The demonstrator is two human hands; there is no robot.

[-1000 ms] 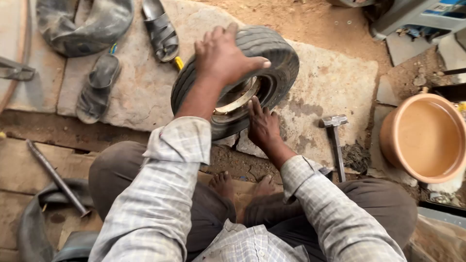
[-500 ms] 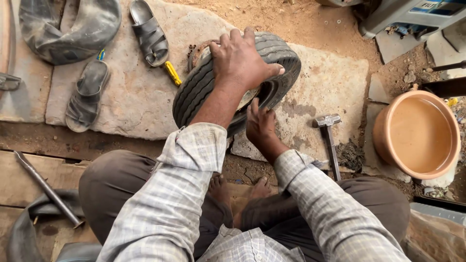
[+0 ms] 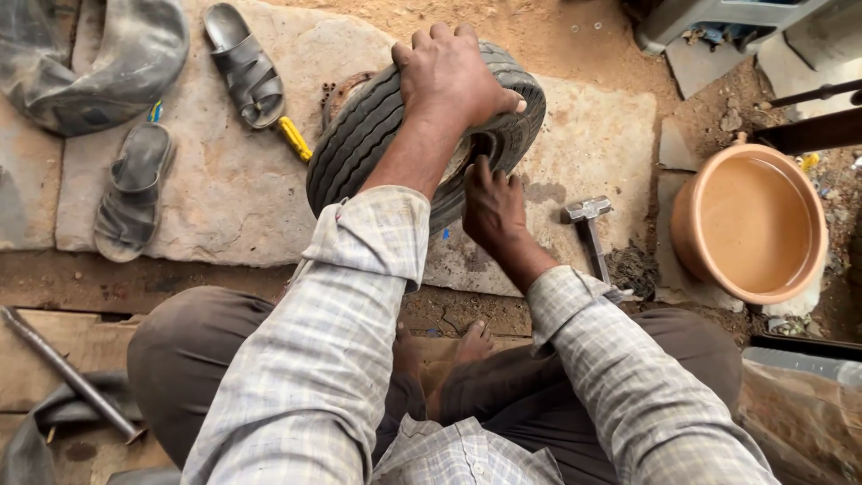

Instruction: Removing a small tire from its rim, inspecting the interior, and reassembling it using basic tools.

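Black rubber tyre (image 3: 377, 135) stands on edge on the stone slab (image 3: 224, 198) at 12 o'clock, the left hand (image 3: 453, 76) clamped over its top tread, the right hand (image 3: 489, 207) with fingers tucked into its inner rim, hammer (image 3: 591, 229) at 3 o'clock.

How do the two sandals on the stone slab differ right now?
The upper sandal lies angled, close beside the tyre and next to the yellow-handled tool; the lower sandal lies farther left, nearer the slab's edge, under the folded rubber tube. The upper one shows broad cross straps; the lower one looks flatter and dustier. Both are dark and sole-down, and neither hand touches them.
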